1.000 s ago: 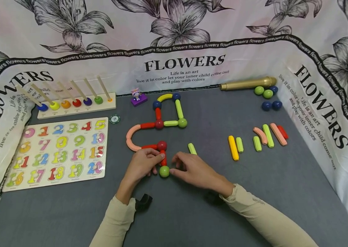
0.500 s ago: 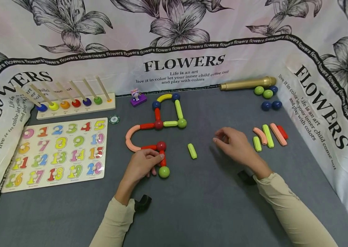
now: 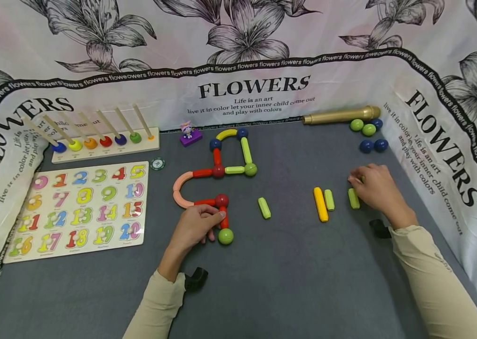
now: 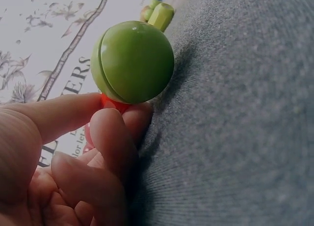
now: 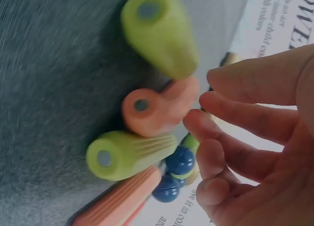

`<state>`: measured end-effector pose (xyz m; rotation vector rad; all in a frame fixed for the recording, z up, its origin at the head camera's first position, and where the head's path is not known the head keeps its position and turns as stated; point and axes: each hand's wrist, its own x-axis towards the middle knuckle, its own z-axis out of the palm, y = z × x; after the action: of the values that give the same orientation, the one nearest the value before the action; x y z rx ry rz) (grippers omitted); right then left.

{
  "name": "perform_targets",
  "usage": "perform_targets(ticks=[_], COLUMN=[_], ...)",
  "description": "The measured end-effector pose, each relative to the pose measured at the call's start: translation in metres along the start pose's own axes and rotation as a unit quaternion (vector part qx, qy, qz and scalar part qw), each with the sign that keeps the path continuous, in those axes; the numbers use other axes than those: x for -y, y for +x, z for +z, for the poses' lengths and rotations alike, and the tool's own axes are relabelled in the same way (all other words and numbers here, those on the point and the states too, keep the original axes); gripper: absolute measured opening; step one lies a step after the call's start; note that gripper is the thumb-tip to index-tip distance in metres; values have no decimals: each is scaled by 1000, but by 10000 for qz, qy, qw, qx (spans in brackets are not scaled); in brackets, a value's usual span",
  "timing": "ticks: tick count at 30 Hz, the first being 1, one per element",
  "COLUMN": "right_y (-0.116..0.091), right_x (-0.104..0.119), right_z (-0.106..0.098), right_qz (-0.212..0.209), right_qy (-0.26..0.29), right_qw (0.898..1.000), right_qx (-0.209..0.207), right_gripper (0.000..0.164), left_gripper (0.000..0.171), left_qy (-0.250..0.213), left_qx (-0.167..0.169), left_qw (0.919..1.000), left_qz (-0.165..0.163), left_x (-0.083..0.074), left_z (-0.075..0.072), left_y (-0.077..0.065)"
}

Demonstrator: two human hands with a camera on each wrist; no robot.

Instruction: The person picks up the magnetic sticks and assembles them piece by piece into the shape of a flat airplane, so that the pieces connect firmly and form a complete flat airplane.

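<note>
My left hand [image 3: 194,223] pinches a short red magnetic stick [image 3: 225,220] between thumb and fingers. A green ball [image 4: 135,61] sits at that stick's near end, and a dark red ball [image 3: 221,200] at its far end. They belong to a chain of sticks and balls, including a curved peach stick [image 3: 179,189]. On the right, my right hand [image 3: 376,190] hovers over loose sticks, fingers loosely bent and holding nothing. In the right wrist view its fingertips are close to another curved peach stick [image 5: 147,113], between a short green stick [image 5: 162,34] and a longer one [image 5: 127,157].
A yellow stick [image 3: 321,204] and a green stick [image 3: 329,200] lie left of my right hand; another green stick [image 3: 264,208] lies mid-table. Blue balls [image 3: 366,146] and a gold tube [image 3: 342,115] are at back right. A number board [image 3: 148,235] and peg stand [image 3: 149,145] stand left.
My right hand has moved from beside the green ball, across the table to the right, over the loose sticks. My left hand keeps its pinch on the red stick.
</note>
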<state>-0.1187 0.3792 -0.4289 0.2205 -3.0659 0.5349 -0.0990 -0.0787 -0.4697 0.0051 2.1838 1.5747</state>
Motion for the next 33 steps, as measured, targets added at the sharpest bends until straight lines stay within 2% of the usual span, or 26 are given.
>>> perform_targets(ticks=[9,14,18,25,33], right_y=[7,3,-2,-10,-16], right_x=[-13,-8,11,51,89], right_z=[7,-2,-10,-5,5], right_qz=[-148,-156,-67,-562,-908], right_qy=[-123,-149,157,743,1247], right_qw=[9998,9998,9998,9954,9872], right_qx=[54,-28,33,221,412], right_gripper=[18,21,26,19,8], left_gripper=[23,24,23,23,24], left_qy=[-90,-114,-123,-109,-76], left_qx=[19,47,18,-3,27], left_qw=[9999,9999,9999,9997,9998], left_qz=[46,76,98,206,208], left_x=[0,1,2,5,3], left_z=[0,1,0,-1,-1], left_y=[0,1,1,1,1])
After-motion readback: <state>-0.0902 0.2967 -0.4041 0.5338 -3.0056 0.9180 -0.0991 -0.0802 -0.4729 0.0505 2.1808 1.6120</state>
